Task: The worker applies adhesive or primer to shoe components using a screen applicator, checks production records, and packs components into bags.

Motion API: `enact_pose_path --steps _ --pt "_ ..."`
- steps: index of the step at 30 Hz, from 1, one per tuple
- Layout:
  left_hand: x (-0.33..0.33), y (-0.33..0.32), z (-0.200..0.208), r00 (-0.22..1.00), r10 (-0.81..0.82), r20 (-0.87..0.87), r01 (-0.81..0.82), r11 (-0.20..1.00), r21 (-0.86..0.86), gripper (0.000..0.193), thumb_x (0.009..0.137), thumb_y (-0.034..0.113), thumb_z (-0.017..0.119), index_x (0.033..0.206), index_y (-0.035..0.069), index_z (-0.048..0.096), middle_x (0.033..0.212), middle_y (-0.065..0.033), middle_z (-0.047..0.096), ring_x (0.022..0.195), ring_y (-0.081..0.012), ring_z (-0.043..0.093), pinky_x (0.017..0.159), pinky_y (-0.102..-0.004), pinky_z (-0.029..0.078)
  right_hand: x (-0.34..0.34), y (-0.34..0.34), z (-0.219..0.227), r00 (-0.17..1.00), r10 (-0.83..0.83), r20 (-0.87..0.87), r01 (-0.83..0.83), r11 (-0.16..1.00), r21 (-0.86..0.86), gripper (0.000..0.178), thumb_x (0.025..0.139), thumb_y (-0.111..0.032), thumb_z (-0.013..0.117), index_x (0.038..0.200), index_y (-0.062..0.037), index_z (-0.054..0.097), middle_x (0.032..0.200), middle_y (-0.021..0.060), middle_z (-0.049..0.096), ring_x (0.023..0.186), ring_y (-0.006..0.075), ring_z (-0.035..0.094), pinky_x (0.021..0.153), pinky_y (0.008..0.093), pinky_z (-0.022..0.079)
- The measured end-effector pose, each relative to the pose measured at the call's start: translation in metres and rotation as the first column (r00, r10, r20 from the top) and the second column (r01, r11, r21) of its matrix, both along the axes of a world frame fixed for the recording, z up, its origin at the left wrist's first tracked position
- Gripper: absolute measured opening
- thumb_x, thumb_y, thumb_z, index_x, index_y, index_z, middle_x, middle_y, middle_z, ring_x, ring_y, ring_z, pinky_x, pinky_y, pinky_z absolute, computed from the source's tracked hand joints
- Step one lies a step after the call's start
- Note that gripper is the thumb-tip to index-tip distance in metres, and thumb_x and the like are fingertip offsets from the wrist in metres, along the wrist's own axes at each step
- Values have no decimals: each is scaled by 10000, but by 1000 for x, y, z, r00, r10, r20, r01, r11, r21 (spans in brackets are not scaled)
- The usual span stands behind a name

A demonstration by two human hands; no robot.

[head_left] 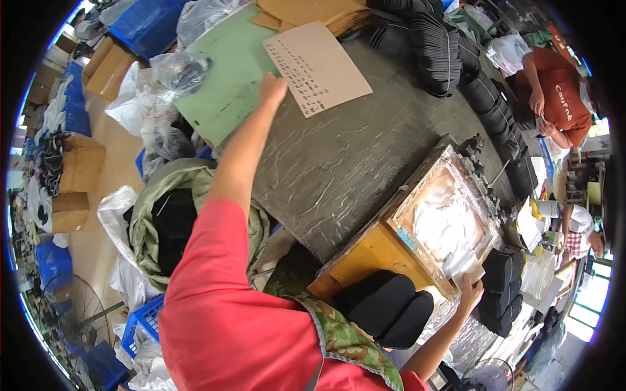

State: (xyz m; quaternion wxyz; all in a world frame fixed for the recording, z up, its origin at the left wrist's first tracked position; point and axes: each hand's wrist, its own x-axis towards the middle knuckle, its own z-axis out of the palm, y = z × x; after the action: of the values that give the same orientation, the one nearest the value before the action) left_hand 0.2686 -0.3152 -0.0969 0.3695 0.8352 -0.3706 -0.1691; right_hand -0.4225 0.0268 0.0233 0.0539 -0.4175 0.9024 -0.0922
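My left hand [272, 88] reaches far across the dark worktable [326, 163]. Its fingers are closed at the left edge of a tan cardboard sheet [319, 72] covered in handwritten marks. My right hand [471, 293] is at the near right corner of a wooden-framed tray [399, 218], its fingers closed around a pale, flat, scraper-like piece [465, 266]. Inside the frame lies a bright, glossy white mass [447, 208], washed out by glare. The tray rests on a yellow wooden box [365, 251]. Black padded pieces [385, 306] sit close to me, below the box.
Green board [222, 72] and brown sheets [319, 12] lie at the far side. Stacked black pieces [435, 55] line the back right. A green sack [147, 228] with black contents stands left. Another person in a brown-red shirt [562, 91] is at far right.
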Motion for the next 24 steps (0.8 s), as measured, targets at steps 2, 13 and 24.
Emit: enact_pose_path --steps 2,13,24 --pt "44 -26 -2 949 -91 -300 55 991 -125 388 749 157 547 1046 -93 545 996 -267 631 884 -394 626 713 -462 473 -3 -3 -7 988 19 156 -23 999 25 637 767 -476 681 1100 62 607 955 248 568 906 358 565 783 453 442" --pt "29 -39 104 869 -208 -448 -54 862 -504 332 814 100 488 1114 -1 588 906 -110 622 732 -201 589 633 -334 465 10 9 50 991 63 121 -21 946 -323 474 871 -301 683 1241 -23 580 1077 107 538 927 196 567 816 318 466" --pt "-97 56 352 326 -944 53 944 328 29 569 702 56 452 1264 58 541 1025 -38 605 868 -79 543 761 -258 453 116 -57 144 681 672 290 -373 659 -653 590 832 -198 716 1355 -87 469 1366 90 430 1069 213 558 826 308 486"
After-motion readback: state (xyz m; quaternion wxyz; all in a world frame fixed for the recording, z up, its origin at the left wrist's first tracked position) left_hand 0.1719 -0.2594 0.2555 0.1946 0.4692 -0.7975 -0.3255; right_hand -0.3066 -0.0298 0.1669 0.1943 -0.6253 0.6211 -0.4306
